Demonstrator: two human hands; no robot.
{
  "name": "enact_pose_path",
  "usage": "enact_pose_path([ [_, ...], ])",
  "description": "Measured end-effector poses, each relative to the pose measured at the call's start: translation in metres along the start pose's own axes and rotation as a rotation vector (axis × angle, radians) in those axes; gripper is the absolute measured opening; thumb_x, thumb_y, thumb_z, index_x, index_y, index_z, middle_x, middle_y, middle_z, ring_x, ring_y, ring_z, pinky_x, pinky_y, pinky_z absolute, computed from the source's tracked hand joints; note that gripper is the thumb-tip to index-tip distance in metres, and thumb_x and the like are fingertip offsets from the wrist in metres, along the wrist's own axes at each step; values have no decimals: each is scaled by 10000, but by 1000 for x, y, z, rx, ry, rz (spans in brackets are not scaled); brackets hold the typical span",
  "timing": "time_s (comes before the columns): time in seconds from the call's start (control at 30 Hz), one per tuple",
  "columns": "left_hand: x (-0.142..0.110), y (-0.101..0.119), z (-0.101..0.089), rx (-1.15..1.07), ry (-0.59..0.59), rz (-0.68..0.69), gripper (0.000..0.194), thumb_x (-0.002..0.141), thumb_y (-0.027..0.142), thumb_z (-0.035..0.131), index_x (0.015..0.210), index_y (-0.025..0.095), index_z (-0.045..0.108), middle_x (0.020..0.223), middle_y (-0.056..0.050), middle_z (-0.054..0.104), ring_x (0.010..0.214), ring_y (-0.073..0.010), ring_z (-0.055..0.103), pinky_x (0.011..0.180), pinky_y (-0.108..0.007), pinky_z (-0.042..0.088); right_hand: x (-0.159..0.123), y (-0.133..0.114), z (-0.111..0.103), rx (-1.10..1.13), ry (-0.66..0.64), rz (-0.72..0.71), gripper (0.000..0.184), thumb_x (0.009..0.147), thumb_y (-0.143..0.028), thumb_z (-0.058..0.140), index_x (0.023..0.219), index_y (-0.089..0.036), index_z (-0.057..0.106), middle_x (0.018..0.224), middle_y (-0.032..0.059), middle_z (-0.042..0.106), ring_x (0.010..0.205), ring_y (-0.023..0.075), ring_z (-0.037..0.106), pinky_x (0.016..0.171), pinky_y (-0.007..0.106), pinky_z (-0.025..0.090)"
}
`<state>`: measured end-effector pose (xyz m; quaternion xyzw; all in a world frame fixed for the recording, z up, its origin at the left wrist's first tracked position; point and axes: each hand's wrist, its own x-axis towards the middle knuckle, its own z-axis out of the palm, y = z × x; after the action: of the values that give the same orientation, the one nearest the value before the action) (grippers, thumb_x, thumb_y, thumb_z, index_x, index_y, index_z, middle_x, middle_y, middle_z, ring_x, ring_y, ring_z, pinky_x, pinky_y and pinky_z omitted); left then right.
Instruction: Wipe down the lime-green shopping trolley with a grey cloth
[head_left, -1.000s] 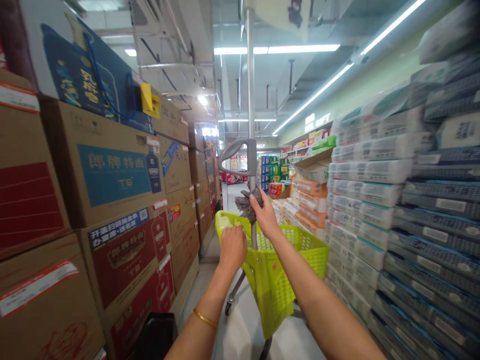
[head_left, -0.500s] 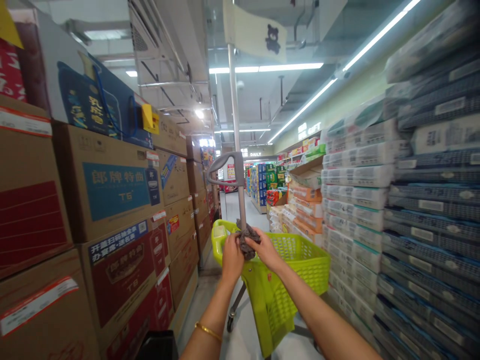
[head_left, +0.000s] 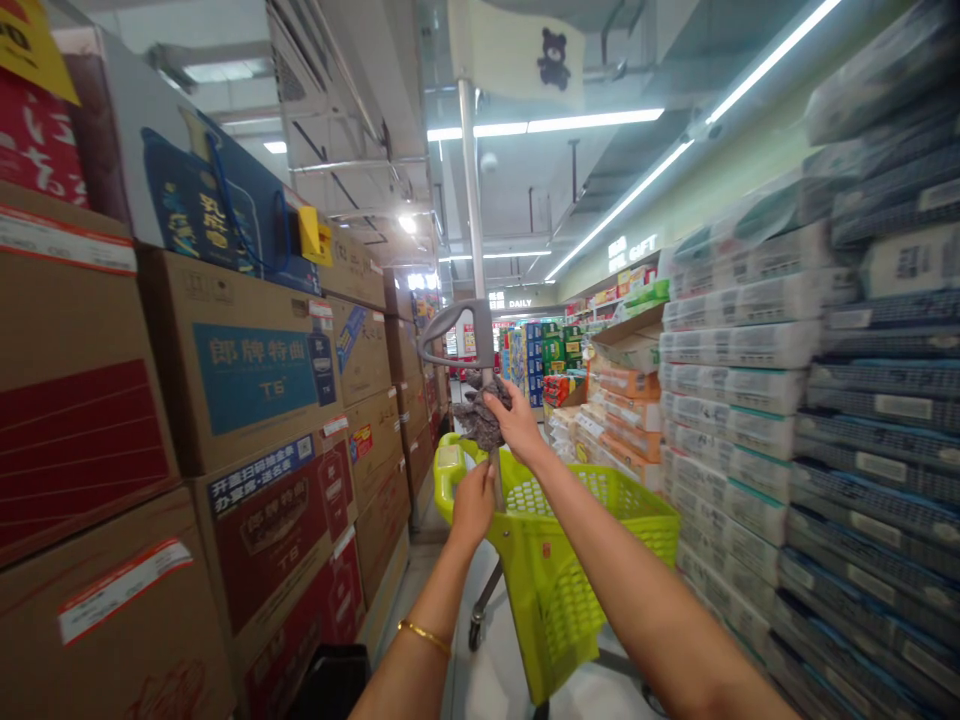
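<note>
A crumpled grey-brown cloth (head_left: 478,412) is wrapped against the metal pole (head_left: 471,180) of a small lime-green shopping cart (head_left: 570,590). My right hand (head_left: 517,425) is closed on the cloth and presses it around the pole, just below the grey loop handle (head_left: 457,335). Lower down, my left hand (head_left: 474,500) is closed around the base of the pole near the basket's rim; its far fingers are hidden. A cream flag (head_left: 517,50) with a dark bear print hangs at the pole's top.
Stacked cardboard cartons (head_left: 255,370) line the left side, with a blue gift box (head_left: 232,200) on top. Tall piles of plastic-wrapped packs (head_left: 735,400) stand close on the right. A black object (head_left: 330,680) sits low at the left. Shelves of goods (head_left: 551,345) lie down the aisle.
My right hand has slid the cloth up the pole toward the loop handle. My left hand has come off the cloth and now grips the pole's base. The view has shifted slightly.
</note>
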<state>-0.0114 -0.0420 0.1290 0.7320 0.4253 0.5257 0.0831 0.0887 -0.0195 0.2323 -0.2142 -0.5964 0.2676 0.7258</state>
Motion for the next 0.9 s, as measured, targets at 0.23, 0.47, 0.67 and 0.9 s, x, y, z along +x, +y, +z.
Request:
enact_pose_path([
  [0.23, 5, -5, -4, -176, 218, -137, 370, 922, 328, 365, 1196, 143, 532, 1235, -145, 583, 1146, -217, 549, 976, -374, 430, -28, 14, -12, -24, -41, 72, 456, 710, -388, 657, 1109, -192, 553, 1010, 23, 657, 934, 166, 600, 909, 337, 456],
  [0.47, 15, 13, -13, -305, 147, -57, 428, 912, 423, 399, 1199, 164, 581, 1282, -106, 574, 1226, -204, 496, 1061, -366, 361, -77, 36, -31, -115, -75, 140, 418, 729, -404, 639, 1082, -190, 576, 1053, 52, 657, 970, 189, 597, 927, 363, 446],
  [0.67, 45, 38, -23, -392, 264, -7, 342, 874, 342, 493, 1102, 141, 650, 1153, -113, 657, 1079, -208, 602, 988, -367, 433, -33, 12, -16, -190, 25, -26, 332, 752, -371, 606, 1025, -182, 601, 1040, 65, 656, 974, 193, 586, 937, 367, 431],
  [0.9, 90, 63, -33, -421, 415, 2, 242, 821, 238, 554, 981, 127, 698, 1007, -90, 711, 929, -194, 649, 903, -324, 473, 13, -9, 0, -300, 93, -150, 299, 818, -353, 510, 1041, -164, 573, 1055, 88, 625, 1000, 205, 553, 945, 383, 407],
])
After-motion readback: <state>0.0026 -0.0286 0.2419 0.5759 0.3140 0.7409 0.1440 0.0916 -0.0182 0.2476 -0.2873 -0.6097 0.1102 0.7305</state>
